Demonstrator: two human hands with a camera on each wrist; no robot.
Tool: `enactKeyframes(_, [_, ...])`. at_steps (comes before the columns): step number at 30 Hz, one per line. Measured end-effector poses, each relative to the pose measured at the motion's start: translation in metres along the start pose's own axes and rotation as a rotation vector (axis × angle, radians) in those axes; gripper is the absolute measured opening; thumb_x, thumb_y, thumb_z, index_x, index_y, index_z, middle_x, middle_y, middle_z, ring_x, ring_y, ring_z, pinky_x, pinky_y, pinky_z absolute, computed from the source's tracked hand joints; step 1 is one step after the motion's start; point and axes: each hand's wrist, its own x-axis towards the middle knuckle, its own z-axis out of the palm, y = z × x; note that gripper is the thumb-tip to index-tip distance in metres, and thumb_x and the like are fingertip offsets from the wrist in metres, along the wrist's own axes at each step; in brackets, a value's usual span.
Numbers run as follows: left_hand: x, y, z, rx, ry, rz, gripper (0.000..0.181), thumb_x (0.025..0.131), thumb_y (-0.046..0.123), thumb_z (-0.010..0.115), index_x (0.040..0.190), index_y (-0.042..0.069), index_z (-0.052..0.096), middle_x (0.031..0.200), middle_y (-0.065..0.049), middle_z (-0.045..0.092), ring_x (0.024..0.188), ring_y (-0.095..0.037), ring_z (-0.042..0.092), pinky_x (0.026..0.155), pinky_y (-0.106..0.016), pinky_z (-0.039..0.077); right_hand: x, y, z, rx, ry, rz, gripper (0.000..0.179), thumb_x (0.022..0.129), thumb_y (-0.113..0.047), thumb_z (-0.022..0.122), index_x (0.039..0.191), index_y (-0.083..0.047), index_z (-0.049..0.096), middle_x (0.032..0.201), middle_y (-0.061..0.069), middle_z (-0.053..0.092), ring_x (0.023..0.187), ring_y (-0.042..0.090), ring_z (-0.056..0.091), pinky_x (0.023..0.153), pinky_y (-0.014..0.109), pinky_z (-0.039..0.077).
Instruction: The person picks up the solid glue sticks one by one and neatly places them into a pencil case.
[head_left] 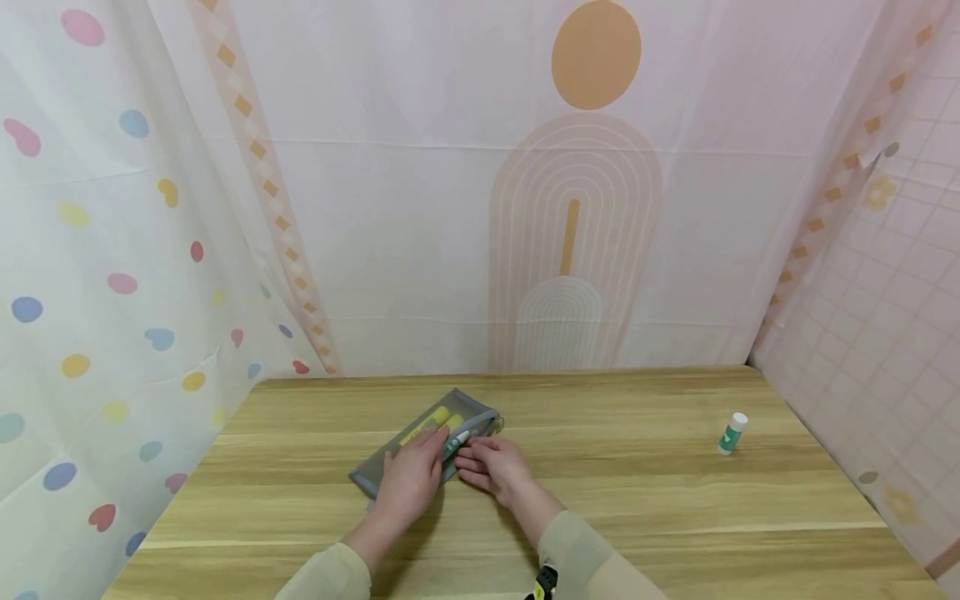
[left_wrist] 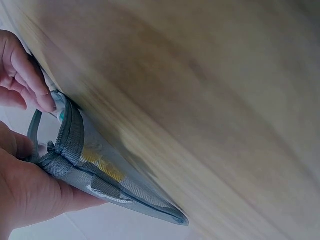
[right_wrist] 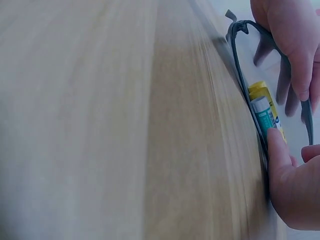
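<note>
A grey mesh zip pouch (head_left: 468, 404) lies slanted on the table, its mouth pulled apart. Through the mesh show two yellow tubes (head_left: 438, 417), and a teal glue stick (right_wrist: 264, 112) with a pale cap sits at the opening. My left hand (head_left: 412, 475) grips the pouch's upper edge, thumb and fingers on either side of the fabric in the right wrist view. At the near side of the mouth is my right hand (head_left: 495, 468), fingers fairly straight. One of its fingertips (right_wrist: 274, 137) overlaps the lower end of the teal glue stick.
Another glue stick (head_left: 733, 433), teal with a white cap, stands at the right of the wooden table (head_left: 637, 500). Patterned curtains (head_left: 405, 250) hang behind and on both sides. A dark and yellow wrist strap (head_left: 543, 583) shows at my right sleeve.
</note>
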Motion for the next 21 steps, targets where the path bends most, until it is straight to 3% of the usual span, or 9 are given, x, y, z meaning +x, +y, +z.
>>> enactKeyframes(14, [-0.001,0.001,-0.002,-0.001,0.008,0.003,0.039,0.096,0.005,0.057,0.135,0.006,0.06,0.137,-0.017,0.058,0.127,-0.039,0.052,0.09,-0.08,0.032,-0.006,-0.006,-0.008,-0.024,0.023,0.002,0.038,0.104,-0.008,0.047,0.134,0.016,0.045,0.115,0.025,0.066,0.102,0.029,0.068,0.086,0.042,0.056])
enactKeyframes(21, [0.0,-0.001,0.001,-0.003,0.011,0.004,0.04,0.096,0.005,0.059,0.135,0.006,0.06,0.137,-0.017,0.057,0.127,-0.039,0.052,0.09,-0.081,0.031,-0.009,-0.009,-0.015,-0.042,0.012,0.003,0.038,0.104,-0.01,0.05,0.133,0.013,0.049,0.112,0.02,0.069,0.093,0.019,0.069,0.083,0.039,0.057])
